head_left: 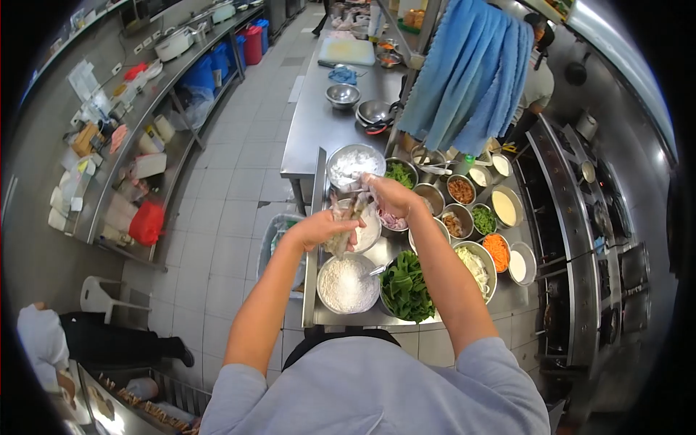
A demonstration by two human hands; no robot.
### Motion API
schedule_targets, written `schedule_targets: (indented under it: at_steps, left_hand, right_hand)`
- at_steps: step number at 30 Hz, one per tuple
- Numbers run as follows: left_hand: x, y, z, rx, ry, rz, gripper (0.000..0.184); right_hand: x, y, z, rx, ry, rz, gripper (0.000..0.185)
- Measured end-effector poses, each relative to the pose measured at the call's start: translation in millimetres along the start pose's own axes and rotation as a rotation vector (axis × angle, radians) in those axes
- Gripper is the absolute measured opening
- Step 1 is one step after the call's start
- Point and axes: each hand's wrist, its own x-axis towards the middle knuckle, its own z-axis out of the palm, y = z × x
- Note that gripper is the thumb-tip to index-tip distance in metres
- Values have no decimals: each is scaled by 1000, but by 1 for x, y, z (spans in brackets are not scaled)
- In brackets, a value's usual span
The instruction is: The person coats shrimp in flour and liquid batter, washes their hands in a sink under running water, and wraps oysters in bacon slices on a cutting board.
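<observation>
My left hand [325, 229] is closed around limp, greyish pieces [336, 246] that look like raw prawns and hang below the fingers. Close beside it, my right hand [388, 194] has its fingers bent together, whitened with powder, at a pale prawn-like piece [359, 206] between the hands. Both hands are above a bowl of white powder [370, 229]. Just beyond is a metal bowl of white flour [355, 161]. Nearer my body stands a bowl of coarse white crumbs or flour [346, 287] with a spoon [376, 271] in it.
Leafy greens [410, 286], shredded carrot [496, 251], sliced pale vegetable [475, 267] and several sauce containers [505, 207] crowd the right. Blue towels [467, 72] hang ahead. A bin [279, 243] stands left of the counter; stoves [609, 210] line the right. Other people are at the edges.
</observation>
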Motion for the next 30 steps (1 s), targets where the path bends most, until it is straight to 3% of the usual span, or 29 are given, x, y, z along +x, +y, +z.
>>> schedule_targets:
  at_steps: [2, 4, 5, 8, 10, 12, 13, 16, 17, 20, 24, 26, 28, 30]
  left_hand:
    - [6, 4, 3, 168, -129, -42, 34]
    - [12, 3, 2, 160, -174, -75, 33]
    - [16, 4, 2, 146, -185, -97, 31]
    - [22, 6, 1, 102, -176, -99, 28]
    - [29, 1, -2, 69, -155, -85, 26]
    - [36, -4, -4, 89, -162, -58, 23]
    - [39, -7, -6, 89, -166, -60, 23]
    - [43, -8, -10, 78, -165, -24, 22]
    - [43, -7, -11, 90, -148, -16, 21]
    - [48, -10, -21, 76, -147, 27, 24]
    - [44, -18, -33, 107, -50, 156, 39]
    - [45, -29, -49, 110, 110, 390, 49]
    - [7, -19, -61, -54, 247, 425, 47]
    - [-24, -32, -88, -212, 391, 441, 41]
  right_hand:
    - [-12, -9, 6, -140, -60, -113, 45]
    - [-29, -22, 10, -501, -196, -19, 53]
    - [-36, -29, 13, -602, -157, 36, 68]
    - [-52, -32, 22, -808, 71, 41, 69]
    - [-56, -28, 23, -777, 46, 21, 69]
    - [-64, -21, 28, -1040, 267, -124, 63]
    - [-63, -20, 25, -980, 227, -139, 53]
    - [-64, -23, 26, -812, 192, -154, 53]
    - [-63, -22, 29, -778, 264, -124, 41]
    - [-58, -28, 39, -853, 319, -193, 36]
    - [-48, -45, 51, -1033, 296, -213, 34]
    - [-40, -37, 53, -1097, 347, -281, 34]
    - [-32, -30, 59, -1159, 399, -356, 34]
    - [-27, -19, 70, -1128, 278, -123, 31]
